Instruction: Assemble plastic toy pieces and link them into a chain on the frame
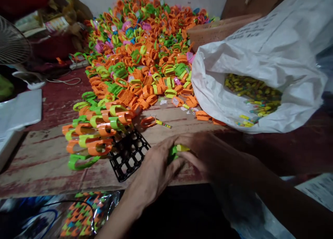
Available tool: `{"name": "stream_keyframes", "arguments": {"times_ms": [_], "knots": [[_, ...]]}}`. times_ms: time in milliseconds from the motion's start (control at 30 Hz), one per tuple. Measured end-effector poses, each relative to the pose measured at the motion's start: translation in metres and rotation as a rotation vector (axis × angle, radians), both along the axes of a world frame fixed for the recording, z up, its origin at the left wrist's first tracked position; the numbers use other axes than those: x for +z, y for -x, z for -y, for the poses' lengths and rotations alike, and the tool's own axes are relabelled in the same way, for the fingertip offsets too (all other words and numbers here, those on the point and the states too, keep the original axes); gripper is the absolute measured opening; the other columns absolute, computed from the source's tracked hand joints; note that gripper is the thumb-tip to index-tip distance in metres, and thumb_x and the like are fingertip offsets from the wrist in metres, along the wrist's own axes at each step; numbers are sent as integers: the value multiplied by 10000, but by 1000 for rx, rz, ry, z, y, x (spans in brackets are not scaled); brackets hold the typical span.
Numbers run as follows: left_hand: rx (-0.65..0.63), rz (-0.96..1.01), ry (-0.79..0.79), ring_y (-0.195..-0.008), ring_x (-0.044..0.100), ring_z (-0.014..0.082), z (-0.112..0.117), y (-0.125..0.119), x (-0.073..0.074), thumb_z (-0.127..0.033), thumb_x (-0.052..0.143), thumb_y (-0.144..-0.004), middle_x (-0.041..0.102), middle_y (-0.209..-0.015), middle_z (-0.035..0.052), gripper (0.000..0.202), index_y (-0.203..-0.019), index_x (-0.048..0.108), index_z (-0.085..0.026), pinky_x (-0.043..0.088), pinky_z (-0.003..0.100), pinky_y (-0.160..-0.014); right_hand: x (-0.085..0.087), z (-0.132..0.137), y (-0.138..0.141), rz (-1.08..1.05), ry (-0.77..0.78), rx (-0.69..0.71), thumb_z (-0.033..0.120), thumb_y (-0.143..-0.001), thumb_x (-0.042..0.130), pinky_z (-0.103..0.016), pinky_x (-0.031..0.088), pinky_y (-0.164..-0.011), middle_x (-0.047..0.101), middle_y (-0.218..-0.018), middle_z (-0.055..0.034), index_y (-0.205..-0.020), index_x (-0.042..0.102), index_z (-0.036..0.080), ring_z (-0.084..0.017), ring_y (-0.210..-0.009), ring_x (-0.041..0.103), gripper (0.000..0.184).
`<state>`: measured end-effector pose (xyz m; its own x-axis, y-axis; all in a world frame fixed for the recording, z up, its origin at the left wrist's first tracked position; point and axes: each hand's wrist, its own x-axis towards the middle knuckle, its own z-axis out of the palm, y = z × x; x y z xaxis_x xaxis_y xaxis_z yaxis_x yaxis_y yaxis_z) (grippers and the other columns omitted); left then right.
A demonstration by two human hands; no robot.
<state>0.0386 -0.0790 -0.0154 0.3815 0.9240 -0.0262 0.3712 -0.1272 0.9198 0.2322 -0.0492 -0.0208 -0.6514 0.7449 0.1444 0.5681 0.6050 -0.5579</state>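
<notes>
Close to the table's front edge, my left hand is closed around a green plastic loop piece. My right hand, slightly blurred, meets it from the right and pinches a small yellow piece at the green one. Fingers hide how the two fit together. Left of my hands lies a black grid rack, its far-left part filled with rows of orange, green and yellow loop pieces. Just beyond my hands, an orange loop piece lies with a slim yellow tube attached.
A large heap of coloured plastic pieces covers the table's back. At right, an open white sack holds many yellow tubes; behind it is an orange basket. A fan stands left. Below the edge lies a filled clear bag.
</notes>
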Motion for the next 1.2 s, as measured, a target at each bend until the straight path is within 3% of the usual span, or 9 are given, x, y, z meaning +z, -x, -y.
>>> {"name": "stream_keyframes", "arguments": {"times_ms": [67, 167, 233, 300, 433, 600, 833, 1067, 1200], "knots": [[58, 64, -32, -946, 664, 197, -1, -3, -4, -206, 648, -883, 717, -1094, 35, 411, -1291, 605, -233, 487, 265, -858, 2, -1, -2, -90, -27, -38, 182, -916, 551, -336, 523, -960, 716, -1148, -54, -1305, 607, 242, -199, -1081, 671, 398], [195, 174, 21, -780, 631, 161, 1, -2, -14, -330, 728, -841, 713, -906, 25, 255, -1042, 655, -193, 482, 232, -723, 1, 2, -9, -177, -124, -202, 225, -945, 507, -422, 493, -1039, 663, -1283, -102, -1338, 604, 236, -250, -1220, 608, 405], [248, 255, 97, -704, 600, 139, 3, 2, -18, -358, 742, -823, 699, -800, 21, 205, -870, 667, -174, 463, 214, -655, -1, 6, -10, -209, -88, -174, 203, -948, 477, -399, 533, -970, 701, -1200, -99, -1280, 661, 238, -242, -1125, 659, 381], [274, 360, 157, -672, 587, 123, 6, 5, -19, -326, 761, -795, 708, -778, 24, 183, -814, 687, -160, 454, 200, -625, -2, 9, -6, -306, 48, -131, 178, -923, 501, -318, 563, -845, 746, -1043, -74, -1188, 715, 216, -201, -946, 707, 343], [288, 475, 294, -632, 568, 91, 9, 9, -15, -254, 838, -692, 706, -758, 10, 234, -846, 699, -146, 426, 164, -578, -4, 9, 9, -518, 264, -205, 221, -854, 642, -233, 519, -733, 750, -846, 0, -961, 762, 197, -148, -781, 692, 162], [248, 506, 497, -546, 486, 51, 11, 9, -12, -294, 898, -628, 640, -675, -22, 389, -936, 716, -141, 356, 135, -503, -6, 7, 15, -485, 226, -164, 223, -851, 645, -222, 453, -674, 713, -778, 8, -887, 746, 176, -119, -702, 630, 118], [274, 480, 493, -545, 488, 60, 13, 6, -19, -387, 895, -628, 625, -658, -19, 427, -906, 684, -141, 375, 148, -518, -1, 7, 13, -293, 260, -206, 215, -851, 608, -197, 380, -587, 676, -698, 45, -878, 693, 179, -79, -579, 538, 96], [236, 535, 434, -575, 521, 51, 8, 4, -21, -275, 903, -632, 674, -693, -31, 320, -798, 665, -141, 408, 130, -541, 2, 1, 9, -285, 222, -98, 103, -859, 579, -181, 379, -608, 643, -686, 41, -822, 638, 148, -66, -603, 534, 83], [214, 554, 423, -582, 537, 50, 4, 4, -24, -186, 900, -625, 673, -681, -38, 290, -806, 679, -136, 418, 127, -547, -3, 0, 8, -347, 228, -92, 141, -894, 547, -192, 421, -630, 674, -723, 19, -837, 626, 157, -87, -641, 590, 99]]}}
